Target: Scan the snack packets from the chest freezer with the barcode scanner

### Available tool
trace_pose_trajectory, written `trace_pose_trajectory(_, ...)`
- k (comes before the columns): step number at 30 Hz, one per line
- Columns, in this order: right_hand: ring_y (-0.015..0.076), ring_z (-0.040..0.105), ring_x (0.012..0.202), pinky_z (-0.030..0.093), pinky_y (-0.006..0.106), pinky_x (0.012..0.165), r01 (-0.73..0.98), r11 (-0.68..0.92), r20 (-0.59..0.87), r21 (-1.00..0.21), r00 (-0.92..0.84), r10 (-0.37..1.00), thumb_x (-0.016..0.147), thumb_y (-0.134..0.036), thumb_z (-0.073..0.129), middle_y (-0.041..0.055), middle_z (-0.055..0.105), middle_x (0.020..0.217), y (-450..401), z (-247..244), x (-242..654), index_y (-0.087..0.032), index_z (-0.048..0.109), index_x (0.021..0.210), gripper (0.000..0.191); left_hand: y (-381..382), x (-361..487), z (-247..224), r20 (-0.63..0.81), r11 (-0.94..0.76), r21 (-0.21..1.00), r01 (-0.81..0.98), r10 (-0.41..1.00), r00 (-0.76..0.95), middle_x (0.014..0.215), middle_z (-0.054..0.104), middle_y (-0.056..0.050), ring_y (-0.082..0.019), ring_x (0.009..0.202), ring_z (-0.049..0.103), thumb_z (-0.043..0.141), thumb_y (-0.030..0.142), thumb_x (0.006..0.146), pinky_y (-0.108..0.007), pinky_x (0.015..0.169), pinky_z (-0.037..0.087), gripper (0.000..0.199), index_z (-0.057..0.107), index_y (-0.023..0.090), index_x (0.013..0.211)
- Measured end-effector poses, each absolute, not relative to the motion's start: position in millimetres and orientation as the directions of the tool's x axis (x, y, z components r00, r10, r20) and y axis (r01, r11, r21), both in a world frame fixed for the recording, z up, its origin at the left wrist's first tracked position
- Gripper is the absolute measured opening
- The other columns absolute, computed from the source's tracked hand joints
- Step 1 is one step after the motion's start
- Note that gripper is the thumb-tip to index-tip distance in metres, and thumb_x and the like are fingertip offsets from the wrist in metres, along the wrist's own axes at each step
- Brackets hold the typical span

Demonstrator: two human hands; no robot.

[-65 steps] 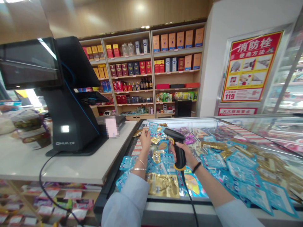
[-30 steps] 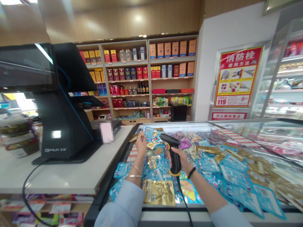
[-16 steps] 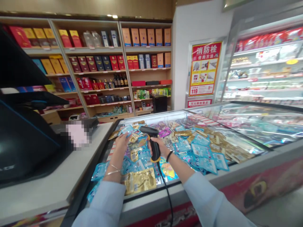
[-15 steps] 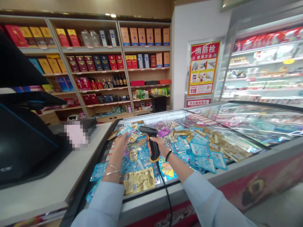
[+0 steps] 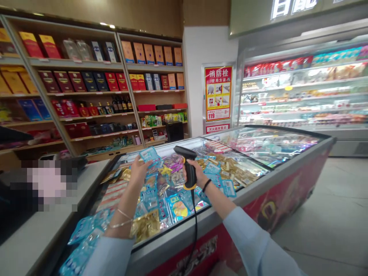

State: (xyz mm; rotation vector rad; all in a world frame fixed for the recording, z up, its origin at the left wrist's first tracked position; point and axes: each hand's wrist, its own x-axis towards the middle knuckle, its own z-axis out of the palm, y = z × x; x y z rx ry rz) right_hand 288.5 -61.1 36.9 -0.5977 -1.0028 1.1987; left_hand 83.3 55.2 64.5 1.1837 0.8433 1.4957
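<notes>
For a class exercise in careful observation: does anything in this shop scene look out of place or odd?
Yes: blue and gold sachets lie in a loose, mixed heap across the chest freezer, unlike the orderly shelved boxes. Also, a pixelated patch on the counter hides whatever lies there.

One left hand (image 5: 138, 171), one right hand (image 5: 200, 173), one blue sachet (image 5: 149, 155), one corded barcode scanner (image 5: 188, 166), one chest freezer (image 5: 258, 214), two wooden shelf units (image 5: 123, 76), one red poster (image 5: 217, 94).

I can't see past the pixelated patch (image 5: 48, 184) on the counter (image 5: 28, 237), read the packets (image 5: 161, 191), or get the whole sign (image 5: 293, 5) overhead.
</notes>
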Motion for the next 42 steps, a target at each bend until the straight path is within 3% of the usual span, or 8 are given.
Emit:
trace_pose_trajectory(8, 0.0117, 0.049, 0.035, 0.041, 0.022, 0.034, -0.413, 0.488, 0.361, -0.769, 0.349, 0.865, 0.071, -0.051, 0.064, -0.0042, 0.055, 0.048, -113.7, 25.6, 398.2, -0.019, 0.062, 0.088, 0.037, 23.7, 213.5, 28.9, 0.344, -0.320, 0.936, -0.150, 0.921, 0.184, 0.094, 0.071, -0.008, -0.022, 0.089, 0.069, 0.080, 0.013, 0.063, -0.032, 0.079, 0.055, 0.085, 0.047, 0.020, 0.141)
trace_pose_trajectory(11, 0.0122, 0.049, 0.036, 0.042, 0.023, 0.036, -0.403, 0.514, 0.339, -0.757, 0.431, 0.836, 0.070, -0.050, 0.065, -0.0040, 0.056, 0.048, -122.6, 9.3, 424.4, -0.019, 0.062, 0.086, 0.035, 11.6, 245.0, 7.3, 0.332, -0.366, 0.929, 0.046, 0.883, 0.331, 0.105, 0.071, -0.012, -0.024, 0.097, 0.068, 0.075, 0.016, 0.072, -0.037, 0.086, 0.054, 0.085, 0.037, 0.017, 0.148)
trace_pose_trajectory(13, 0.0127, 0.050, 0.036, 0.043, 0.024, 0.036, -0.420, 0.519, 0.317, -0.744, 0.461, 0.829, 0.069, -0.050, 0.066, -0.0041, 0.056, 0.049, -125.3, -1.1, 434.5, -0.020, 0.061, 0.083, 0.033, 3.4, 256.8, -6.2, 0.376, -0.501, 0.807, 0.312, 0.844, 0.383, 0.121, 0.065, -0.015, -0.028, 0.113, 0.062, 0.070, 0.022, 0.078, -0.044, 0.098, 0.048, 0.075, 0.039, 0.018, 0.147)
trace_pose_trajectory(16, 0.0129, 0.050, 0.037, 0.044, 0.024, 0.036, -0.438, 0.536, 0.318, -0.721, 0.479, 0.818, 0.070, -0.050, 0.066, -0.0038, 0.055, 0.049, -126.4, -11.1, 440.5, -0.020, 0.061, 0.083, 0.032, -7.2, 263.8, -22.2, 0.418, -0.590, 0.448, 0.671, 0.802, 0.426, 0.143, 0.049, -0.019, -0.035, 0.135, 0.042, 0.057, 0.034, 0.090, -0.054, 0.110, 0.032, 0.054, 0.049, 0.017, 0.140)
trace_pose_trajectory(20, 0.0137, 0.052, 0.037, 0.045, 0.025, 0.036, -0.429, 0.522, 0.320, -0.737, 0.459, 0.829, 0.072, -0.048, 0.066, -0.0030, 0.057, 0.050, -125.9, -14.4, 440.2, -0.020, 0.061, 0.085, 0.031, -15.5, 263.7, -30.5, 0.360, -0.595, 0.266, 0.758, 0.791, 0.495, 0.149, 0.042, -0.020, -0.034, 0.137, 0.040, 0.035, 0.044, 0.098, -0.050, 0.111, 0.032, 0.057, 0.041, 0.015, 0.146)
trace_pose_trajectory(29, 0.0128, 0.050, 0.035, 0.043, 0.024, 0.035, -0.401, 0.531, 0.320, -0.746, 0.483, 0.815, 0.073, -0.050, 0.064, -0.0031, 0.056, 0.049, -123.2, -18.0, 443.2, -0.020, 0.061, 0.086, 0.033, -20.7, 274.7, -31.8, 0.407, -0.591, 0.258, 0.764, 0.784, 0.469, 0.148, 0.044, -0.020, -0.034, 0.132, 0.047, 0.033, 0.046, 0.098, -0.050, 0.111, 0.033, 0.057, 0.043, 0.018, 0.147)
trace_pose_trajectory(37, 0.0133, 0.051, 0.037, 0.045, 0.024, 0.035, -0.408, 0.519, 0.293, -0.751, 0.498, 0.816, 0.072, -0.048, 0.064, -0.0030, 0.056, 0.050, -125.0, -14.8, 442.5, -0.019, 0.062, 0.086, 0.032, -19.7, 272.6, -20.0, 0.395, -0.557, 0.388, 0.734, 0.821, 0.413, 0.144, 0.050, -0.017, -0.030, 0.134, 0.045, 0.031, 0.039, 0.098, -0.046, 0.111, 0.033, 0.050, 0.055, 0.016, 0.136)
trace_pose_trajectory(42, 0.0127, 0.051, 0.038, 0.045, 0.023, 0.036, -0.414, 0.546, 0.314, -0.728, 0.507, 0.803, 0.072, -0.048, 0.065, -0.0027, 0.057, 0.051, -129.1, -14.3, 443.2, -0.018, 0.063, 0.086, 0.033, -26.9, 268.1, -7.9, 0.394, -0.574, 0.427, 0.699, 0.814, 0.428, 0.152, 0.041, -0.015, -0.036, 0.144, 0.027, 0.030, 0.057, 0.095, -0.054, 0.117, 0.020, 0.063, 0.055, 0.018, 0.137)
